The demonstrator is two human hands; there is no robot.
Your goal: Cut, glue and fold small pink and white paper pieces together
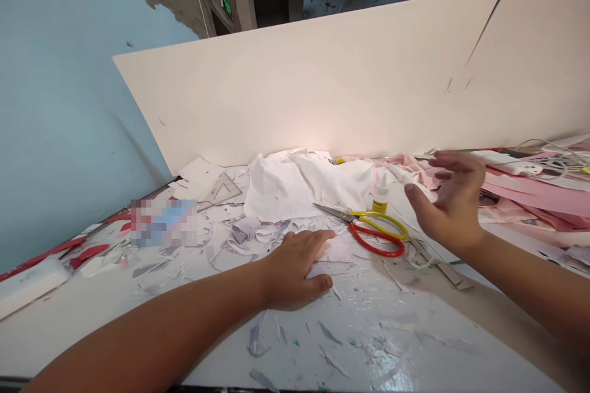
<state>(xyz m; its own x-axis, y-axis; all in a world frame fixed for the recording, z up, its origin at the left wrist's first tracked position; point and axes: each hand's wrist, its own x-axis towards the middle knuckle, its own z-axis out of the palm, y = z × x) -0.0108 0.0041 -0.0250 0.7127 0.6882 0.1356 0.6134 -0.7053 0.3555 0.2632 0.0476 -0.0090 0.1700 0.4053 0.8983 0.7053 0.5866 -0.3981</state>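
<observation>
My left hand (302, 270) rests low over the table among paper scraps, fingers stretched to the right and thumb apart, holding nothing. Beside its fingertips lies a small pale pink piece (338, 249); I cannot make out its material. My right hand (454, 202) is raised above the table, its fingers curved and its thumb well apart, with nothing in it. Between the hands lie scissors (378, 233) with one yellow and one red handle, blades pointing left. Just behind them stands a small white glue bottle (380, 196) with a yellow label. White cloth (295, 187) is heaped behind the scissors.
A clear triangle ruler (225, 189) lies at the back left. Red scraps (90, 255) and a white box-like object (32, 285) are on the left. Pink sheets (539, 193), a white power strip (507, 163) and cables crowd the right. A white panel (313, 92) borders the back.
</observation>
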